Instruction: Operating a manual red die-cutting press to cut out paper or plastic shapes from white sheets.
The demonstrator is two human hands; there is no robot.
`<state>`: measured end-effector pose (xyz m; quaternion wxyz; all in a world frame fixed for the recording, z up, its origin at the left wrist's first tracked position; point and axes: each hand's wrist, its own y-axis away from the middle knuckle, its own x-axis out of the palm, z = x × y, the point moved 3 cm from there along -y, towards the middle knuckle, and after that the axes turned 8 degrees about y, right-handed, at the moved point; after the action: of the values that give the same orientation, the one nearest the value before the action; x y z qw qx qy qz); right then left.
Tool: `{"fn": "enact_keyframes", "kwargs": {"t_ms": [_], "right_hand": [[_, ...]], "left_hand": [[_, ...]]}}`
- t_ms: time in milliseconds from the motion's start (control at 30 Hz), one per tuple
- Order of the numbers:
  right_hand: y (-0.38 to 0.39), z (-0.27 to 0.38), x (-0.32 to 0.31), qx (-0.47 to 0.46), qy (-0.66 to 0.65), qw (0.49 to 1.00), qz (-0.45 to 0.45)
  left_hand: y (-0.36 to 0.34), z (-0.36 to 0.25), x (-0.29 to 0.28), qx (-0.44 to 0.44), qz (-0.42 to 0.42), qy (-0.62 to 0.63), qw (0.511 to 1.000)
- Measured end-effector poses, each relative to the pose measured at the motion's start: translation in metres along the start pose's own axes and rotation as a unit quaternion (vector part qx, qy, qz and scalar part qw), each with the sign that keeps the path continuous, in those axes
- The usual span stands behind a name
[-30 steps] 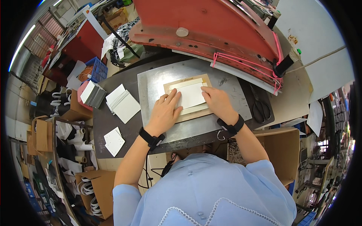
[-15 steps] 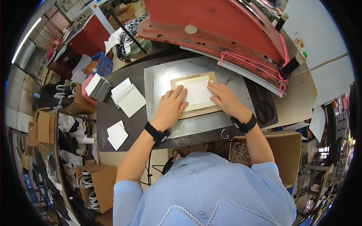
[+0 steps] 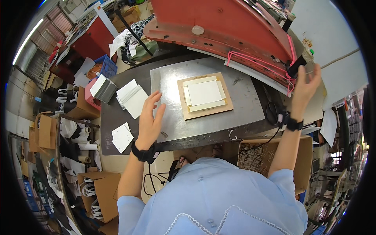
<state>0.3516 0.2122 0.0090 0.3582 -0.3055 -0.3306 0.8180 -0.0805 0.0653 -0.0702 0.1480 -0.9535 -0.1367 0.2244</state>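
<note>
A square wooden die board (image 3: 207,114) lies on the shiny metal plate (image 3: 168,125), with a white rectangular sheet (image 3: 204,93) on top and pale strips around it. My left hand (image 3: 149,119) hovers over the plate's left edge, fingers apart and holding nothing. At the far right my right hand (image 3: 305,92) is raised, fingers spread, close to the black handle (image 3: 296,67) at the end of the red press arm (image 3: 219,27). I cannot tell whether it touches the handle.
Left of the plate lie stacked white sheets (image 3: 133,100), a block of grey-white sheets (image 3: 103,89) and loose white pieces (image 3: 122,138). Black scissors (image 3: 271,112) rest by the plate's right edge. Below the table's right side stands a cardboard box (image 3: 301,156) of thin scraps.
Both hands have come off the white sheet and board. My left hand moved left, and my right hand went right and up toward the black handle.
</note>
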Motion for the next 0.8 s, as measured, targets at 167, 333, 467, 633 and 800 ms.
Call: {"fn": "enact_keyframes", "kwargs": {"t_ms": [167,333,467,633,800], "right_hand": [[-0.052,-0.066,0.036,0.131,-0.240,0.945,0.181],[-0.047,-0.076,0.047,0.148,-0.214,0.950,0.173],[-0.034,-0.058,0.028,0.145,-0.192,0.956,0.168],[0.016,0.003,-0.003,0.107,-0.163,0.963,0.187],[0.068,0.060,-0.038,0.092,-0.245,0.919,0.295]], "left_hand": [[0.017,-0.018,-0.002,-0.007,0.050,0.012,0.999],[0.035,-0.044,0.014,-0.035,0.170,0.035,0.984],[0.047,-0.062,0.025,-0.012,0.264,0.063,0.962],[0.044,-0.085,0.038,0.050,0.272,0.110,0.955],[0.033,-0.120,0.047,0.053,0.296,0.149,0.942]]}}
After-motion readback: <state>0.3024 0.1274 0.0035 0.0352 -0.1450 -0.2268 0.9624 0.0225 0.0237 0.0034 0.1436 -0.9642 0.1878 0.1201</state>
